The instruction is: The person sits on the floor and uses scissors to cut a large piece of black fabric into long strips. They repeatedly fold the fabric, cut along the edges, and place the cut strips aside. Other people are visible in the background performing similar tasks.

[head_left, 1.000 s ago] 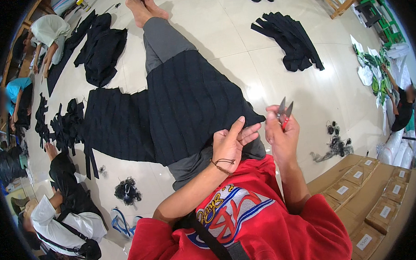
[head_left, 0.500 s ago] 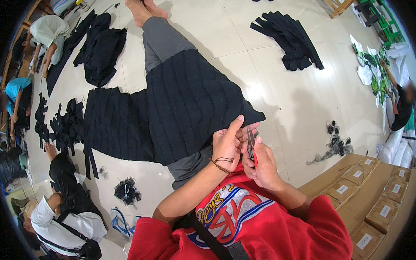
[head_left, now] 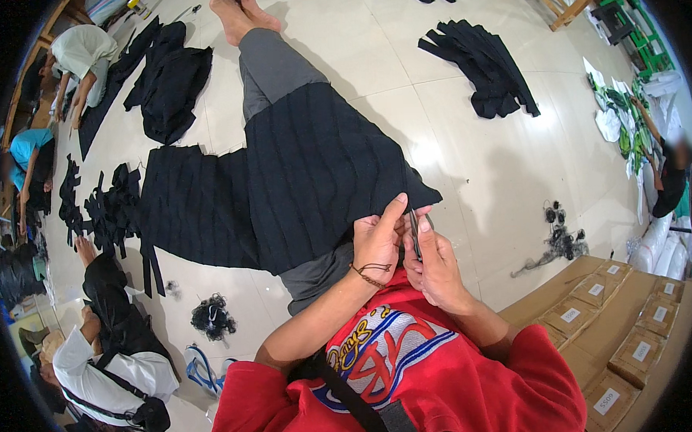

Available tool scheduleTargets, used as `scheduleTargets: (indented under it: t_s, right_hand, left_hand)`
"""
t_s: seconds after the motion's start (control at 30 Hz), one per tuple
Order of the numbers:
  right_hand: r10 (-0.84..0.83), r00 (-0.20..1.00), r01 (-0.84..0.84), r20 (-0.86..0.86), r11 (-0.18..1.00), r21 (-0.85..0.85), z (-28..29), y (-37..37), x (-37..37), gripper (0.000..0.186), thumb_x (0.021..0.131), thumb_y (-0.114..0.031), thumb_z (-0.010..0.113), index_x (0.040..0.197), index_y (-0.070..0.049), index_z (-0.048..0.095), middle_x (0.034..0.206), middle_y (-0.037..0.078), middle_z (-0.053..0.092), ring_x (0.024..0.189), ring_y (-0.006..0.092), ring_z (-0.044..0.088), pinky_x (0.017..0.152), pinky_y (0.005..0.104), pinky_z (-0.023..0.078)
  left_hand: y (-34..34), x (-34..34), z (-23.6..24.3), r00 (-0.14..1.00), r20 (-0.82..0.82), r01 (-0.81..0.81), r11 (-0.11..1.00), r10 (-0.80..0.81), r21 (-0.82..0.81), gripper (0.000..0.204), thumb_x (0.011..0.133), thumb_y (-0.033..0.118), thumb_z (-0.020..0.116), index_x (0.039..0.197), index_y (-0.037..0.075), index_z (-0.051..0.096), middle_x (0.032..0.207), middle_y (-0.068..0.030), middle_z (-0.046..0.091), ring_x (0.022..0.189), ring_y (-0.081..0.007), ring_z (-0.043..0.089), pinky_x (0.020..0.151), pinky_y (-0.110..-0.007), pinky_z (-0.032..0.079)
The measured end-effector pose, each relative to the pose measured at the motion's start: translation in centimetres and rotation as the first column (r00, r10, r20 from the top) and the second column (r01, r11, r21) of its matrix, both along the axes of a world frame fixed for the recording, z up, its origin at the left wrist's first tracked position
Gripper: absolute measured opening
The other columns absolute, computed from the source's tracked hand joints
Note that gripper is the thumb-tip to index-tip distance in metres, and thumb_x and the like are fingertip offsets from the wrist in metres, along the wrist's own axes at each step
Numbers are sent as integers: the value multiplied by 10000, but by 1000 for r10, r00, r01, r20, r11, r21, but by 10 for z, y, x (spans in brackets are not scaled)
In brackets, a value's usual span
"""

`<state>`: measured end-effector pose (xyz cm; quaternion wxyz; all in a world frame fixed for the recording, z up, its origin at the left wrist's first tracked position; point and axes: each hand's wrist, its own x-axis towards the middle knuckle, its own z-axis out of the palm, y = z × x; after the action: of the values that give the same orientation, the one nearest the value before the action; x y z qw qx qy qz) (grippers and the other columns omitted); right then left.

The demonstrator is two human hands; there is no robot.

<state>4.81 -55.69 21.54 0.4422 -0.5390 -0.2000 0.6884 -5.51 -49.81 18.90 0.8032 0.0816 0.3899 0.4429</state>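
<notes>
A long black cloth [head_left: 314, 175] with seam-like stripes lies across my lap and outstretched legs and runs left onto the floor. At its near right edge my left hand [head_left: 379, 241] pinches the cloth, the thumb on top. Close beside it, my right hand [head_left: 438, 268] is closed round a pair of small thread snips [head_left: 415, 235]. Their dark blades point up at the cloth's edge, near the left fingers. Whether the blades touch a thread is too small to tell.
Black cloth strips [head_left: 482, 66] lie beyond my legs on the right, and more black cloth [head_left: 170, 89] on the left. Thread scraps [head_left: 212, 317] dot the tiled floor. Cardboard boxes [head_left: 593, 318] stand at the near right. Several people sit or bend around, one in a white shirt [head_left: 142, 368].
My right hand has turned slightly, so the red handle of the snips no longer shows and the blades look narrower. My left hand and the cloth have barely moved.
</notes>
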Motion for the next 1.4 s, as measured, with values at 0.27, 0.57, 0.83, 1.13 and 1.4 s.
scheduleTargets:
  t_s: [0.27, 0.57, 0.83, 1.13, 1.4]
  right_hand:
    - [5, 998, -6, 56, 999, 33, 0, 1, 0, 474, 1048, -482, 381, 831, -78, 499, 584, -48, 384, 427, 34, 310, 366, 210, 226]
    - [-10, 998, 6, 67, 998, 57, -2, 2, -1, 445, 1064, -422, 386, 786, -91, 493, 604, -65, 374, 470, 24, 312, 416, 206, 218]
    - [-33, 997, 30, 66, 998, 52, -4, 1, -2, 418, 1067, -392, 399, 795, -94, 508, 631, -73, 387, 498, 14, 315, 436, 198, 223]
    - [15, 1000, -15, -4, 1000, -6, -1, -1, 4, 476, 1043, -491, 393, 834, -81, 513, 596, -50, 384, 449, 31, 305, 396, 208, 220]
    - [-272, 961, 275, -44, 943, 187, -24, 2, 22, 519, 1015, -541, 399, 856, -60, 512, 541, -35, 373, 381, 61, 283, 348, 220, 221]
  left_hand:
    - [0, 1, 0, 999, -17, -41, 999, 41, 19, 204, 922, 162, 683, 832, 9, 584, 878, -194, 669, 902, -287, 708, 732, -352, 571]
    - [1, 1, 2, 999, -18, -44, 998, 44, 38, 174, 929, 136, 672, 842, 6, 596, 846, -148, 662, 888, -278, 713, 729, -347, 577]
    - [-1, 1, -2, 999, -13, -37, 999, 37, 39, 169, 935, 149, 668, 831, 27, 615, 836, -134, 668, 887, -266, 714, 707, -329, 571]
    - [0, -2, -1, 1000, 22, 1, 1000, -1, 4, 171, 925, 153, 677, 833, 24, 613, 827, -121, 667, 868, -270, 721, 704, -333, 569]
    - [-4, -1, -7, 998, -18, -59, 998, 59, 38, 174, 906, 124, 688, 831, -24, 637, 822, -110, 667, 829, -292, 723, 723, -341, 573]
